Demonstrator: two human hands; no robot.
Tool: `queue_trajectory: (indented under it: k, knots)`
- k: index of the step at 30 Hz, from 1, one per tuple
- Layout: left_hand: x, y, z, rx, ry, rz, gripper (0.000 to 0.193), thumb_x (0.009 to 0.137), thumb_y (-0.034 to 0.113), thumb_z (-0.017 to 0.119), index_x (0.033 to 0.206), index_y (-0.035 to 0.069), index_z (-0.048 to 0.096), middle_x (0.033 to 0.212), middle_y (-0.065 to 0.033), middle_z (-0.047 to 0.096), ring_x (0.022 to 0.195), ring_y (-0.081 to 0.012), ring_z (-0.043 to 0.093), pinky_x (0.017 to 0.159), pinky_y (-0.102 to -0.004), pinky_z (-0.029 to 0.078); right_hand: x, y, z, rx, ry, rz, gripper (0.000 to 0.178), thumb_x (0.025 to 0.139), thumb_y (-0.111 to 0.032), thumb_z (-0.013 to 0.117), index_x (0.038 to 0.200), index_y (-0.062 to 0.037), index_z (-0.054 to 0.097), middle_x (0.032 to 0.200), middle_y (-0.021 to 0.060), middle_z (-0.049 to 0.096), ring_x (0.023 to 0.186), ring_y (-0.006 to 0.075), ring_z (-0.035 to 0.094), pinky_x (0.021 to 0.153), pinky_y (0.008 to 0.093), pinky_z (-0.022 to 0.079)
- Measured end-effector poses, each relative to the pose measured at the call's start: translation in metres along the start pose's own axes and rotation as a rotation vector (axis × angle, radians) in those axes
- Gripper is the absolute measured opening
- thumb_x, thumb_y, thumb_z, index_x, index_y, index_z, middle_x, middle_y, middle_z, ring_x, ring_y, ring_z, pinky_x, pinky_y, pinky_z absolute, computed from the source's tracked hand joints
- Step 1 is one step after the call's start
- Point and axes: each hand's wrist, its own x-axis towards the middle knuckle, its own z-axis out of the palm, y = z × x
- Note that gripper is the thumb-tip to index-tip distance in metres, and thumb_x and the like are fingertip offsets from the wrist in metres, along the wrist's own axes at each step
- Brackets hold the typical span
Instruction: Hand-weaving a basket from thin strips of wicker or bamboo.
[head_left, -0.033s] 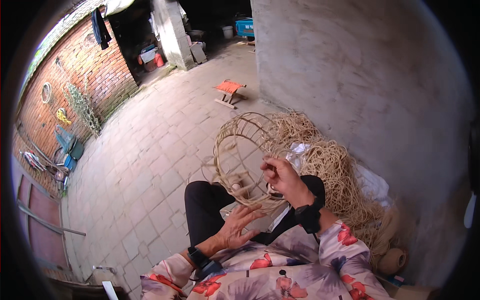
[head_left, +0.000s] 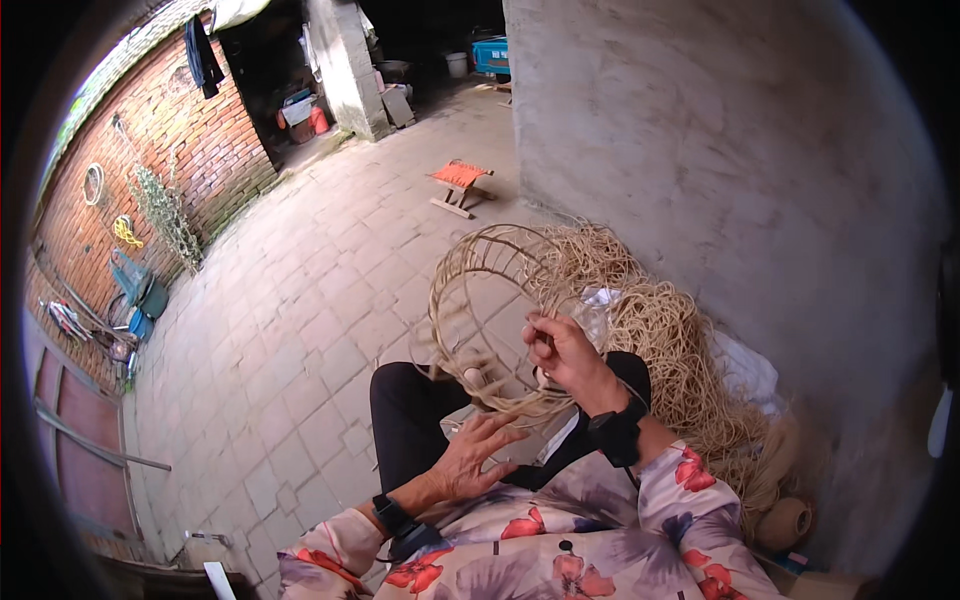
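A round, open hoop-like piece of tan cord (head_left: 437,300), with a ribbed, basket-like far side, stands over my lap between my knees. My left hand (head_left: 474,458) lies against its near rim, fingers stretched and slightly spread. Just right of the ring's opening, my right hand (head_left: 562,350) is raised with thumb and fingers pinched together, apparently on a thin strand of cord; the strand is hard to follow. Loose cord ends blur along the ring's left side. To the right lies a big tangled heap of the same cord (head_left: 655,335).
White sheeting (head_left: 745,370) shows by the heap, against a grey plastered wall (head_left: 700,130). A cord ball (head_left: 785,521) sits at lower right. Ahead on the paving stands a low orange-topped stool (head_left: 460,175). Buckets (head_left: 140,325) line the brick wall at left.
The blurred loose cord at the ring's left side has shifted, and the ring has moved very slightly. Both hands keep nearly the same place and shape.
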Motion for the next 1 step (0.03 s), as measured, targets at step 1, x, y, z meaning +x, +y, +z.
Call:
queue_trajectory:
  k: [1]
  knots:
    - [-0.0011, -0.0033, 0.0013, 0.001, 0.005, 0.0, 0.046, 0.082, 0.03, 0.063, 0.123, 0.013, 0.053, 0.135, -0.0168, 0.043, 0.116, -0.034, 0.045, 0.1, -0.0426, 0.034, 0.0013, 0.0026, -0.001, -0.03, -0.005, -0.047, 0.013, 0.089, -0.014, 0.058, 0.1, -0.0072, 0.055, 0.075, 0.0078, 0.061, 0.048, 0.007, 0.045, 0.04, 0.0212, 0.034]
